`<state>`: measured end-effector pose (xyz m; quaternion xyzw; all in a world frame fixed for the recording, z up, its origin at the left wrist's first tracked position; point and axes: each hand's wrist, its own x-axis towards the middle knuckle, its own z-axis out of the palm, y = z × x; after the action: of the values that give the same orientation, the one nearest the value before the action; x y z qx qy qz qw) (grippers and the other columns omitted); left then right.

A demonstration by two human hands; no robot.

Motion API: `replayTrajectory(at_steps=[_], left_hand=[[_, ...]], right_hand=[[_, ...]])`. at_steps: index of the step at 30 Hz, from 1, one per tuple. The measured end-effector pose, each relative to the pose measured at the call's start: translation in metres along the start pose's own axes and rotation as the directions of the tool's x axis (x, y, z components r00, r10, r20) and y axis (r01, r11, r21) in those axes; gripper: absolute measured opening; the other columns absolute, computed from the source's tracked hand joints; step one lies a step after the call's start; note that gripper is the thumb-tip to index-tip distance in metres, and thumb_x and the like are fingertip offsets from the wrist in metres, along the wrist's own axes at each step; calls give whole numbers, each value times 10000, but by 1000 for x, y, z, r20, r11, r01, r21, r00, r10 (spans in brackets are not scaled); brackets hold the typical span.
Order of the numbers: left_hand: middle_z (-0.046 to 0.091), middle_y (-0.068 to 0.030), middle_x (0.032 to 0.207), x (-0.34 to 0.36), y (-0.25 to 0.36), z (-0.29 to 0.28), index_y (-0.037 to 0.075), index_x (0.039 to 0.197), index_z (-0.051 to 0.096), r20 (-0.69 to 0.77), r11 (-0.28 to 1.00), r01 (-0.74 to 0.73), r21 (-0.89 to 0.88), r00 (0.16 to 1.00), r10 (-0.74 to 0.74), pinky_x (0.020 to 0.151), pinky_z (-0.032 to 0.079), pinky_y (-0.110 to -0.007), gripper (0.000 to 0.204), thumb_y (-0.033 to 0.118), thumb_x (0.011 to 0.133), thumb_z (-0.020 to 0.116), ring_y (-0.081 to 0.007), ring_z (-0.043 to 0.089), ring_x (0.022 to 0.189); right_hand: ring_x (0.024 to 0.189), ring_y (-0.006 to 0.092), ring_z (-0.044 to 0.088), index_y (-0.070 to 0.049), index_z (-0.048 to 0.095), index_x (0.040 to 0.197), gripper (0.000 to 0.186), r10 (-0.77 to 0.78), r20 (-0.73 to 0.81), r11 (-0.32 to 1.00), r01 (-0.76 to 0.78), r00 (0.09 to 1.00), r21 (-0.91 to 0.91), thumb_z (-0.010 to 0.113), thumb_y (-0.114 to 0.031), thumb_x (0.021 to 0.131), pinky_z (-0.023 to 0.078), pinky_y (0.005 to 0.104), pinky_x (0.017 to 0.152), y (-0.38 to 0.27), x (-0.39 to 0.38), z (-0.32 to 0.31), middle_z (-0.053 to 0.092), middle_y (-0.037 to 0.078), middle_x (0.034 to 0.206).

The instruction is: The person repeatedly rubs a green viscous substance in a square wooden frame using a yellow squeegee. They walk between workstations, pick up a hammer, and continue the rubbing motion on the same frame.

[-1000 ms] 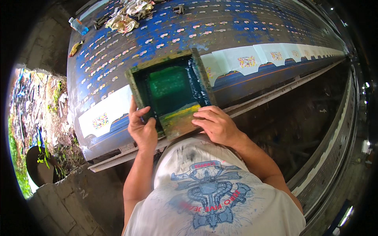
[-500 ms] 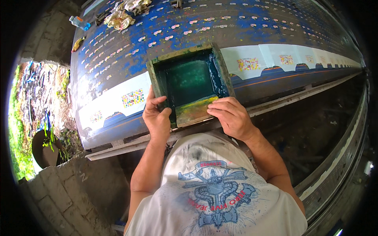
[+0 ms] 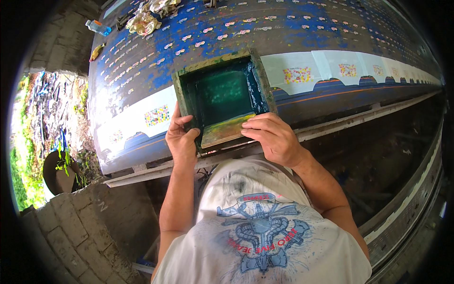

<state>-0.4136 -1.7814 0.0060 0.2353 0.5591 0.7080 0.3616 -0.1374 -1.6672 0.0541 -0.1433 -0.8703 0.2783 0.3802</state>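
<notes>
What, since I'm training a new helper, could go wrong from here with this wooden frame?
The right hand holds the board near its right end, so the board might slip or tilt.
The wooden frame has shiny blue smears inside; if wet, they could perhaps get onto fingers, then onto the white sheets.
The left hand holds only the frame's left side, so it could twist under a hard push.

Red lettering (image 3: 258, 198) stands on a blue banner (image 3: 243, 200) across the white shirt (image 3: 198, 255); more red letters (image 3: 299, 232) curve around the blue print (image 3: 263, 226) below. On the white sheets (image 3: 274, 64) along the near side of the worktop (image 3: 269, 43), tiny lines top some colourful pictures (image 3: 297, 75), too small to read. A pale letter-like mark (image 3: 102, 206) stands at near left on the wall (image 3: 113, 215).
</notes>
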Motion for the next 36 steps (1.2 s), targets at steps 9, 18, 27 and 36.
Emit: replayTrajectory(at_steps=[9,18,27,36], left_hand=[[471,-203,1794,-1,0,1,-12,1049,744,10,999,3,-32,1000,-3,1222,547,-391,473,-307,728,560,-296,556,1582],[452,-218,1803,-2,-6,-7,-18,1164,779,15,997,-39,61,999,38,1220,524,-397,501,-267,754,634,-297,533,1596],[448,-240,1801,-1,-15,-8,-18,1371,760,6,987,-149,60,989,149,1342,347,-417,516,-197,919,588,-303,429,1672],[464,-236,1789,-4,-11,-7,47,1351,776,28,971,-162,174,987,159,1331,379,-422,532,-207,924,584,-344,450,1664]], right_hand=[[1152,308,732,-28,811,1239,367,-40,97,999,42,995,-22,726,44,890,602,435,1002,1,16,-8,780,105,1255],[1068,303,735,-64,785,1076,193,29,517,936,159,855,-315,712,-118,906,587,442,935,-16,51,8,782,99,1092],[1207,393,714,-66,818,1168,358,168,533,961,-17,829,-276,641,10,866,592,503,1048,43,139,6,779,160,1148],[1142,422,693,-31,782,1316,464,190,381,923,-32,905,-383,590,94,913,558,524,1032,45,134,27,760,164,1187]])
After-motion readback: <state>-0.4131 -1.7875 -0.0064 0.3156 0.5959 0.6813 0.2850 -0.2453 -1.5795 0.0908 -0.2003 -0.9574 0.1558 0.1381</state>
